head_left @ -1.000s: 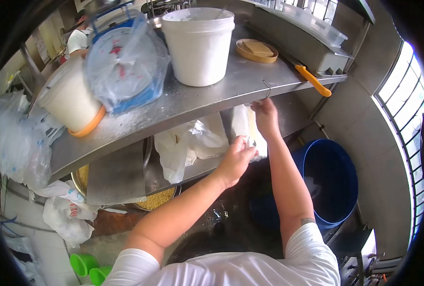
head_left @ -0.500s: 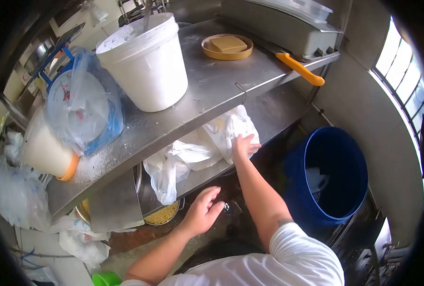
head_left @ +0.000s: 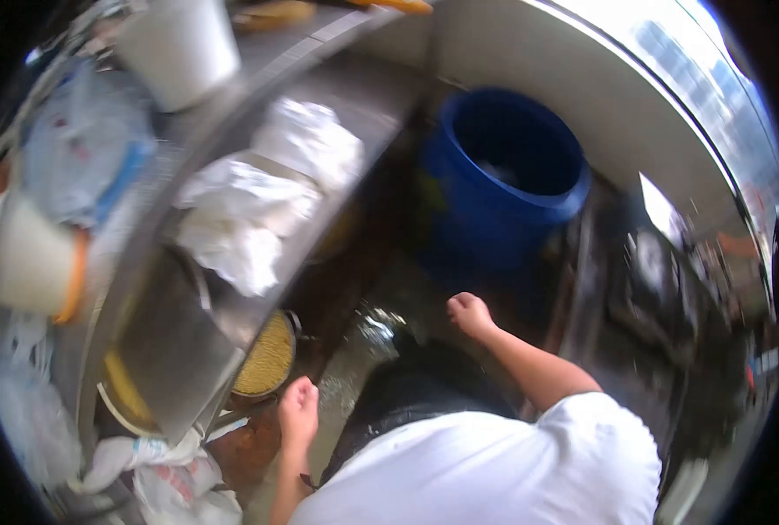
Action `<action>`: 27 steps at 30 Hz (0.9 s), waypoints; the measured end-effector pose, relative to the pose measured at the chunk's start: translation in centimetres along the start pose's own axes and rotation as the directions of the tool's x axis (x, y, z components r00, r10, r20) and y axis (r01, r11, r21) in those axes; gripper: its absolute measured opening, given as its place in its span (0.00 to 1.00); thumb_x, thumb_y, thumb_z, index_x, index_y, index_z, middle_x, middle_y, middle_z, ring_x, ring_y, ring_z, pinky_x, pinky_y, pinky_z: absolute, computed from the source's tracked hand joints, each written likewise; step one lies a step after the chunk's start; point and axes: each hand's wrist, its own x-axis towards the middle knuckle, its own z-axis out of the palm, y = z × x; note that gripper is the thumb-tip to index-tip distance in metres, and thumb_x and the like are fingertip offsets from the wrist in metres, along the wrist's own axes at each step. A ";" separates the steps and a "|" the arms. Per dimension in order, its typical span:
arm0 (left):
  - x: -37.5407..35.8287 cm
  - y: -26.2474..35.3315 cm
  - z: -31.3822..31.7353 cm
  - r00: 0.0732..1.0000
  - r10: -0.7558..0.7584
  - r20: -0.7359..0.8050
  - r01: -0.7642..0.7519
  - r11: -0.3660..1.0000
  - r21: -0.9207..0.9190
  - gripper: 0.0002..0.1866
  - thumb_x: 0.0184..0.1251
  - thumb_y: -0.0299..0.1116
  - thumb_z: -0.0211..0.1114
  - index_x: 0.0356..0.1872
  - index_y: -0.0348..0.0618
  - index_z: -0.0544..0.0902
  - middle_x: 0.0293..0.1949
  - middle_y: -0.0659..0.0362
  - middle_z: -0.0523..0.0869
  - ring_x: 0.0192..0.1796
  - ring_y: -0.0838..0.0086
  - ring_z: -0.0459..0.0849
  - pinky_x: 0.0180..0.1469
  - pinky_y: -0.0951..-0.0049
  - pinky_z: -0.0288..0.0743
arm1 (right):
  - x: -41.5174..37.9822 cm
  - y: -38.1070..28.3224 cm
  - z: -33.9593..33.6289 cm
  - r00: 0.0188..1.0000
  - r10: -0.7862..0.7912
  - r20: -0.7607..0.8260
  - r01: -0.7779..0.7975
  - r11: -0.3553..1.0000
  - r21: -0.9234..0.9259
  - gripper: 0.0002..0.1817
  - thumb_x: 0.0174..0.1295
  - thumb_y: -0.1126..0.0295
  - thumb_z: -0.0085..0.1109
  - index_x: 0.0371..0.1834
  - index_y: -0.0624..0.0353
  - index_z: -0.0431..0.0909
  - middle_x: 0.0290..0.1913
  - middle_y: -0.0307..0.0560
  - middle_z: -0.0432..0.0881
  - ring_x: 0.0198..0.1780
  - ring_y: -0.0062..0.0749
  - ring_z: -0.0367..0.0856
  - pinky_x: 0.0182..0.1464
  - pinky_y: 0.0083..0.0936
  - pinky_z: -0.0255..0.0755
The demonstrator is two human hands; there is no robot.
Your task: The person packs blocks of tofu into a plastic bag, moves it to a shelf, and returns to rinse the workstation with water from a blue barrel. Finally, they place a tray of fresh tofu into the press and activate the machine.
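Observation:
Low in the view, my left hand (head_left: 298,409) hangs with its fingers curled closed, beside a pot of yellow grains (head_left: 268,357) and apart from it. My right hand (head_left: 470,313) is also closed, over the wet floor in front of a blue barrel (head_left: 494,214); nothing shows in it. White plastic bags (head_left: 245,210) lie crumpled on the lower steel shelf, out of reach of both hands. The picture is somewhat blurred by motion.
On the upper steel shelf stand a white bucket (head_left: 181,52), a plastic-wrapped scale (head_left: 79,149) and a tub with an orange rim (head_left: 35,262). Plastic bags (head_left: 184,490) lie at the lower left. Dark equipment (head_left: 656,284) stands at the right, below a window.
My right hand has left the white bags and moved back over the floor, and its fingers have curled. My left hand has dropped lower. The view has turned right, toward the barrel.

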 end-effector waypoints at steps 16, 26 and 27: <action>-4.7 0.5 8.6 0.558 0.285 0.779 -0.753 0.567 0.332 0.21 0.77 0.38 0.68 0.58 0.30 0.86 0.55 0.37 0.88 0.58 0.43 0.87 0.63 0.52 0.81 | -38.9 25.6 -1.9 0.935 0.322 -0.145 -0.343 0.927 -0.149 0.20 0.73 0.52 0.65 0.54 0.58 0.88 0.52 0.61 0.91 0.56 0.59 0.89 0.59 0.50 0.81; -15.5 1.8 19.9 0.257 0.077 0.963 -0.916 0.338 0.217 0.22 0.76 0.41 0.69 0.58 0.32 0.86 0.56 0.38 0.88 0.60 0.42 0.86 0.65 0.51 0.80 | -60.4 44.2 -1.7 0.656 0.698 -0.288 -0.718 0.695 0.048 0.24 0.69 0.50 0.67 0.55 0.59 0.89 0.55 0.61 0.91 0.58 0.58 0.89 0.62 0.47 0.81; -17.3 2.4 22.0 0.213 0.095 0.973 -0.936 0.305 0.175 0.21 0.75 0.41 0.69 0.58 0.32 0.85 0.55 0.38 0.88 0.60 0.42 0.86 0.64 0.50 0.80 | -62.0 44.8 -1.4 0.655 0.682 -0.325 -0.689 0.716 0.115 0.24 0.69 0.50 0.67 0.55 0.59 0.89 0.54 0.61 0.91 0.57 0.57 0.89 0.62 0.46 0.81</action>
